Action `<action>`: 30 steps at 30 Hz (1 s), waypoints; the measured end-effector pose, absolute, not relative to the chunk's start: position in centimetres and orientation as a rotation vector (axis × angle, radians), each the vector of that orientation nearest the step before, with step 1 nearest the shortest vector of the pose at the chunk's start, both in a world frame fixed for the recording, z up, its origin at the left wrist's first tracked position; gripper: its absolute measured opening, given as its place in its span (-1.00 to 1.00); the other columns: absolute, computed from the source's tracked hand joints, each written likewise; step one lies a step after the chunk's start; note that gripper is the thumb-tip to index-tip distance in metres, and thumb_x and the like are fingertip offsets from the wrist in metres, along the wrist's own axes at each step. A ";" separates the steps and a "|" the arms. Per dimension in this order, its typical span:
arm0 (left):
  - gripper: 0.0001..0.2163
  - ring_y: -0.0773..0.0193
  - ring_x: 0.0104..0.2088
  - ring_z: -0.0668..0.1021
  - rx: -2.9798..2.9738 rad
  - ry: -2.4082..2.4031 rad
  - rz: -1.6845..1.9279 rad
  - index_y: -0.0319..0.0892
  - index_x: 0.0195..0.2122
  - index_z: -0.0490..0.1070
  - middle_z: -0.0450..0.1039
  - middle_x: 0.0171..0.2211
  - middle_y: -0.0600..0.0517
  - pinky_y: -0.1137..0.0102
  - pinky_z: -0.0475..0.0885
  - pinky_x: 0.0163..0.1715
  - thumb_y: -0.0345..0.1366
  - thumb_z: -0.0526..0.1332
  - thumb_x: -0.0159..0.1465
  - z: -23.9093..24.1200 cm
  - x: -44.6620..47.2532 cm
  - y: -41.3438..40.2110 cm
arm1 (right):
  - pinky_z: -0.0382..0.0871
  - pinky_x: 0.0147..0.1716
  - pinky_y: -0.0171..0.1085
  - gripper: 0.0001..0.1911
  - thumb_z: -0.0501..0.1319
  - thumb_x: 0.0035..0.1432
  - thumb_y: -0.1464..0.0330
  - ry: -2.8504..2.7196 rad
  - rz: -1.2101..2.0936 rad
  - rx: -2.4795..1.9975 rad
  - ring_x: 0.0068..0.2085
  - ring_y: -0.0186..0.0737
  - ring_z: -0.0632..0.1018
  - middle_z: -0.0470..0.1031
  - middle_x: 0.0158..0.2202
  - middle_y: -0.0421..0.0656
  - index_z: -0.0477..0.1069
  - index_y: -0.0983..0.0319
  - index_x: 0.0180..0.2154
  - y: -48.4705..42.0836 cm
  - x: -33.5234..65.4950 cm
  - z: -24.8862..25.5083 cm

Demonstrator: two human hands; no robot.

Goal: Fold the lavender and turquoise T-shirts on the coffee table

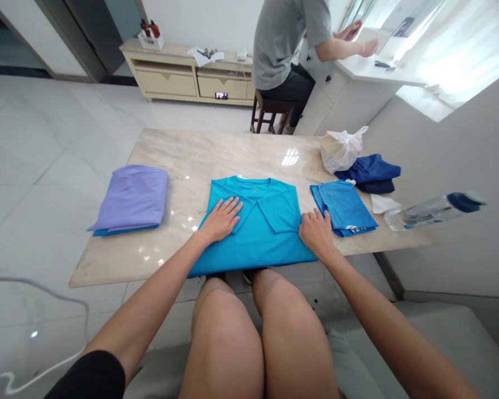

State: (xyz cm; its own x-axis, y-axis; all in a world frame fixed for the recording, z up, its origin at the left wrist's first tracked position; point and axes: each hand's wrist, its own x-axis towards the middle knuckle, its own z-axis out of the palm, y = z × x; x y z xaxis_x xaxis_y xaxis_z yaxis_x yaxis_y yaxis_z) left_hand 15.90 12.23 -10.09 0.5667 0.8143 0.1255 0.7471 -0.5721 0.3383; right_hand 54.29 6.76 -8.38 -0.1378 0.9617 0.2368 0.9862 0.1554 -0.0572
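Note:
A turquoise T-shirt [255, 246] lies in front of me on the marble-patterned table, its neckline toward the far side. Both sleeves are folded inward over its front, and the lower part reaches the near table edge. My left hand [222, 220] rests flat on the left folded sleeve with fingers stretched out. At the shirt's right edge, my right hand [316, 230] has curled fingers and appears to grip the fabric; its fingertips are partly hidden. Just beyond that hand is a folded blue garment [347, 206] with white marks.
On the table [216, 149], folded lilac cloth [135, 194] lies left over a blue piece. To the right are a white plastic bag [341, 151], dark blue cloth [372, 170] and a clear bottle [428, 213]. Beyond, a person [280, 47] sits on a stool.

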 end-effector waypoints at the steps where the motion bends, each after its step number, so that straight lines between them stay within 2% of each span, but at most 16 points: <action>1: -0.44 0.00 0.64 0.12 2.557 1.308 0.380 -0.04 0.59 0.21 0.09 0.64 -0.07 -0.10 -0.06 0.64 -0.12 0.00 0.61 -10.1 16.0 12.2 | 0.11 0.44 0.45 -0.56 0.08 0.45 0.42 -2.264 -0.159 -1.871 0.41 0.40 0.43 0.58 0.27 0.31 0.53 0.37 0.22 7.1 53.6 -7.8; 3: -0.44 0.00 0.64 0.12 2.562 1.316 0.363 -0.03 0.60 0.19 0.08 0.64 -0.07 -0.10 -0.07 0.63 -0.11 -0.02 0.61 -10.0 16.2 12.3 | 0.10 0.49 0.35 -0.51 0.03 0.53 0.36 -2.356 -0.082 -1.743 0.49 0.31 0.37 0.47 0.41 0.25 0.47 0.35 0.33 7.8 52.0 -7.2; 6: -0.43 0.01 0.64 0.12 2.568 1.313 0.361 -0.04 0.61 0.18 0.07 0.64 -0.07 -0.09 -0.06 0.63 -0.09 -0.04 0.62 -10.0 16.2 12.5 | 0.10 0.56 0.22 -0.39 -0.01 0.61 0.20 -2.466 0.103 -1.552 0.61 0.17 0.19 0.16 0.61 0.09 0.29 0.29 0.51 8.7 49.6 -7.7; 11: -0.42 0.01 0.64 0.13 2.587 1.292 0.382 0.00 0.62 0.16 0.09 0.64 -0.05 -0.09 -0.05 0.63 -0.10 -0.02 0.61 -10.3 15.6 12.6 | -0.02 0.62 0.17 -0.29 0.00 0.63 0.10 -2.592 0.274 -1.385 0.66 0.05 0.03 0.03 0.66 -0.06 0.04 0.17 0.64 8.8 49.2 -9.3; 15: -0.42 0.01 0.64 0.12 2.604 1.280 0.356 -0.01 0.63 0.15 0.07 0.65 -0.05 -0.08 -0.08 0.64 -0.11 -0.02 0.61 -10.1 15.4 12.6 | -0.09 0.64 0.14 -0.28 0.02 0.64 0.07 -2.656 0.333 -1.280 0.67 0.02 0.00 -0.05 0.68 -0.13 0.01 0.13 0.65 8.9 51.0 -8.9; 18: -0.42 -0.03 0.65 0.11 2.608 1.294 0.318 -0.07 0.62 0.16 0.06 0.65 -0.08 -0.10 -0.08 0.64 -0.12 -0.02 0.61 -9.6 15.5 12.3 | -0.06 0.63 0.16 -0.28 0.06 0.62 0.06 -2.691 0.375 -1.203 0.66 0.03 0.04 -0.01 0.67 -0.13 0.06 0.10 0.64 9.5 51.6 -8.0; 23: -0.45 0.02 0.61 0.21 2.619 1.250 0.306 -0.03 0.58 0.25 0.21 0.59 -0.07 -0.11 -0.08 0.64 -0.08 0.00 0.61 -8.8 16.4 12.1 | -0.04 0.62 0.21 -0.37 -0.01 0.65 0.19 -2.609 0.283 -1.248 0.65 0.04 0.07 0.04 0.66 -0.09 0.13 0.14 0.62 10.7 50.3 -7.9; 26: -0.44 0.01 0.63 0.15 2.572 1.321 0.332 0.00 0.60 0.20 0.12 0.63 -0.06 -0.13 -0.03 0.63 -0.05 -0.02 0.62 -9.1 17.1 12.3 | -0.04 0.62 0.19 -0.32 0.02 0.64 0.15 -2.602 0.271 -1.282 0.66 0.07 0.03 0.00 0.66 -0.04 0.09 0.20 0.63 11.1 49.4 -8.9; 30: -0.42 -0.06 0.65 0.08 2.571 1.379 0.346 0.07 0.62 0.15 0.03 0.66 -0.05 -0.21 -0.06 0.62 -0.03 0.02 0.61 -9.6 17.7 12.1 | -0.11 0.63 0.18 -0.29 0.04 0.63 0.10 -2.640 0.248 -1.259 0.67 0.07 -0.03 -0.08 0.68 -0.05 0.08 0.19 0.63 11.0 49.1 -9.8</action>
State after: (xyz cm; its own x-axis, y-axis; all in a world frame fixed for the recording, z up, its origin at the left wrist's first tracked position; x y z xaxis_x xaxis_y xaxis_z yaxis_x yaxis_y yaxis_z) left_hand 17.68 12.13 -9.64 0.5361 0.8370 0.1094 0.7894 -0.5430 0.2864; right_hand 49.06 11.02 -9.75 -0.6150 0.7805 0.1124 0.7459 0.6221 -0.2379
